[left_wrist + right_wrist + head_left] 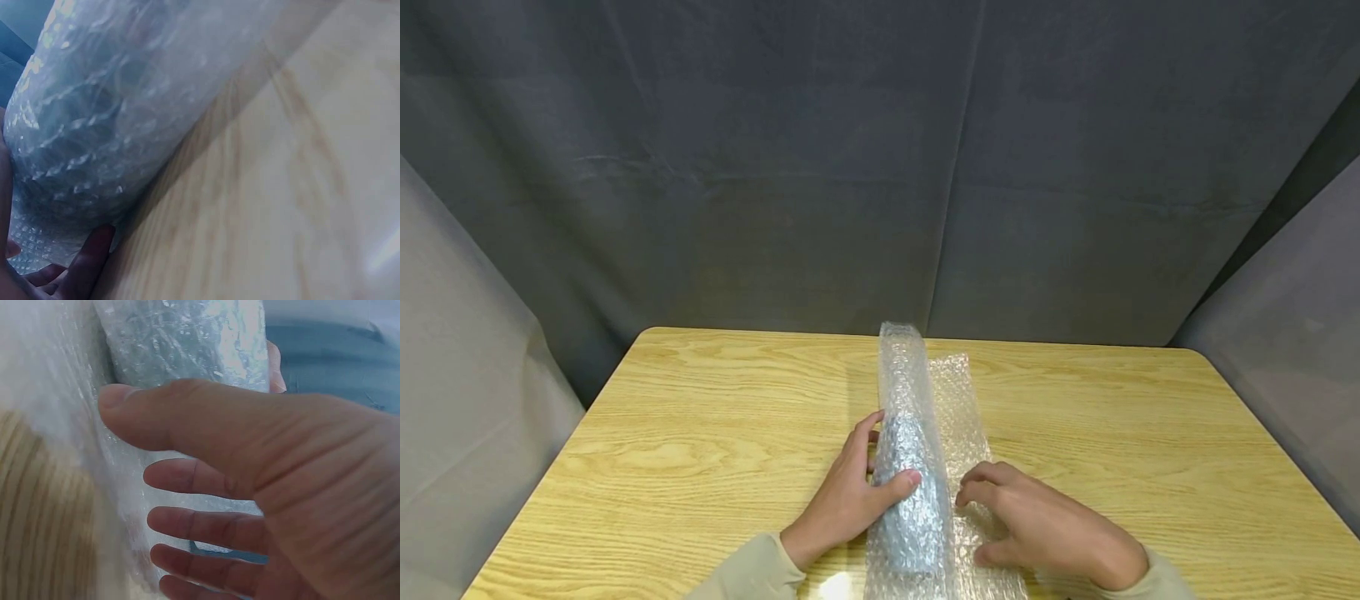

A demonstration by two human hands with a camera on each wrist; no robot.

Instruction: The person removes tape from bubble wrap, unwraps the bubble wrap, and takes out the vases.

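A long bundle in clear bubble wrap (917, 521) lies lengthwise at the table's middle. Something bluish-grey shows dimly through the layers, its kind hidden. My left hand (842, 504) holds the bundle from the left, thumb on top and fingers at its far side edge; the left wrist view shows fingertips (97, 247) under the wrapped bundle (106, 119). To the right extends a flat, loose stretch of the bubble wrap (955, 408). Over that stretch is my right hand (1037, 521), fingers loosely bent and apart. In the right wrist view its thumb (181, 415) and fingers are spread, pinching nothing.
The wooden table (700, 433) has rounded far corners. A dark grey curtain (775, 192) hangs behind it, and paler cloth (460, 375) hangs at the left side. The wrap's narrow far end reaches the table's back edge.
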